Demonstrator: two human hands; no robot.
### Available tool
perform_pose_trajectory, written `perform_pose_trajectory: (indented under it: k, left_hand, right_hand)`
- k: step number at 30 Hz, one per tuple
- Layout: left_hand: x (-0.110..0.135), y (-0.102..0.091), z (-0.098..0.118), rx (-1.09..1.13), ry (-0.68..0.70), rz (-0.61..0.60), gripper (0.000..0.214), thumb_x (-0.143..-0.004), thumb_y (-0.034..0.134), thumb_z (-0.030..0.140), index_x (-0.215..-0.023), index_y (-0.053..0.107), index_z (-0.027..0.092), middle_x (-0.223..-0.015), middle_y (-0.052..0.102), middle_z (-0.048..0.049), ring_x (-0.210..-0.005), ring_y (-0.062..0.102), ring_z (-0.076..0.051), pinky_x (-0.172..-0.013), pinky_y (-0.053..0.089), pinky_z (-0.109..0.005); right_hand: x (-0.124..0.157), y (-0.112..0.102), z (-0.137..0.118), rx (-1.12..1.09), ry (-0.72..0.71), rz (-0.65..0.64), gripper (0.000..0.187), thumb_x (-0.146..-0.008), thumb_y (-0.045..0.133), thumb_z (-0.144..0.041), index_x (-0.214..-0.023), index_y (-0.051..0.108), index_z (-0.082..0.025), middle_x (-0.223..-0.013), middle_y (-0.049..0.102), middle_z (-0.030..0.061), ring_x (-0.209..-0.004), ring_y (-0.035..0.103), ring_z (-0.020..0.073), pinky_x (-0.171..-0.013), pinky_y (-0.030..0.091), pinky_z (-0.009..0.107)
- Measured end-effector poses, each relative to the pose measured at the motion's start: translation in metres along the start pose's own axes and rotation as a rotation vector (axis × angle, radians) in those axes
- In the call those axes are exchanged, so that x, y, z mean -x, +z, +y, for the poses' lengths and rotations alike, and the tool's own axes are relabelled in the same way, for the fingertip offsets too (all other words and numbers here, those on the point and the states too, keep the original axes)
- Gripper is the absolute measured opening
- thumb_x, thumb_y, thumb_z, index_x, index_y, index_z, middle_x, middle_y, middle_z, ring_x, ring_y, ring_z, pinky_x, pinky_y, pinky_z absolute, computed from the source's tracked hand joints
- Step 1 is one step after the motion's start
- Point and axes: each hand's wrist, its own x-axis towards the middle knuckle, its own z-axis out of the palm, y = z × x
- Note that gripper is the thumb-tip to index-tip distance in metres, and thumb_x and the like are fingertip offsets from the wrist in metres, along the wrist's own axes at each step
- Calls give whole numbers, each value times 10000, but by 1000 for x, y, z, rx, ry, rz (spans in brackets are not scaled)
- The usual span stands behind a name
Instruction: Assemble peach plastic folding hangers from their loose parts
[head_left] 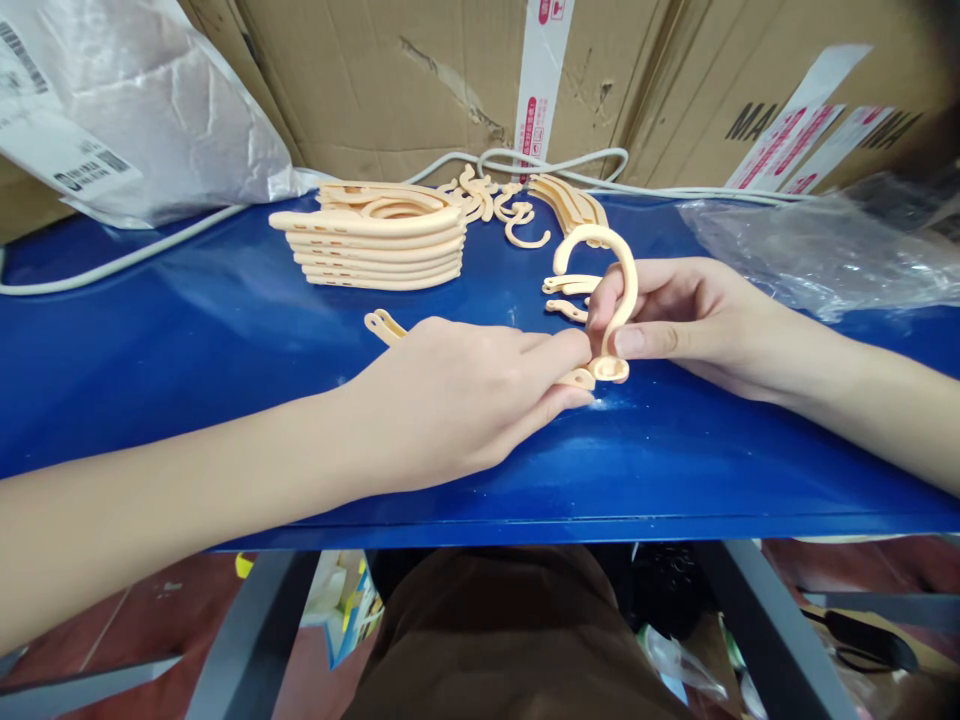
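My left hand (465, 395) rests on the blue table (187, 340) and grips a cream plastic hanger arm (384, 325), whose end pokes out behind my knuckles. My right hand (675, 320) pinches a cream plastic hook (619, 275) that stands upright, its lower end meeting the hanger arm at my fingertips. Two small cream pieces (570, 287) lie just behind the hook.
A stack of cream hanger bodies (375, 240) lies at the back middle. Loose hooks (517, 215) and more hanger parts (570, 200) lie behind. White cable (150, 245), a white plastic bag (150, 110), clear plastic wrap (810, 255) and cardboard boxes (420, 80) line the back.
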Motion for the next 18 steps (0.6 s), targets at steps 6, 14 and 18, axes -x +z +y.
perform_pose_trajectory:
  k: [6, 14, 18]
  left_hand:
    - [2, 7, -2, -29, 3, 84, 349, -1252, 390, 373, -1070, 646, 221, -754, 718, 28, -646, 711, -167, -537, 242, -316]
    - [2, 1, -3, 23, 64, 53, 330, -1263, 406, 340, -1136, 682, 211, -801, 753, 30, -716, 745, -159, -556, 318, -291]
    - [3, 9, -5, 37, 101, 112, 389, -1273, 372, 336, -1075, 682, 208, -821, 773, 23, -746, 769, -159, -550, 325, -301]
  right_hand:
    - [0, -1, -1, 8, 7, -7, 300, -778, 1058, -158, -951, 815, -193, -835, 841, -39, -716, 767, 68, -724, 653, 136]
    - [-1, -7, 8, 32, -1, -93, 255, -858, 1002, -145, -1025, 814, -186, -908, 862, -32, -778, 778, 57, -775, 646, 129]
    - [-1, -5, 5, 64, 12, -125, 237, -877, 979, -120, -1024, 802, -174, -922, 845, -24, -821, 770, 70, -797, 646, 159]
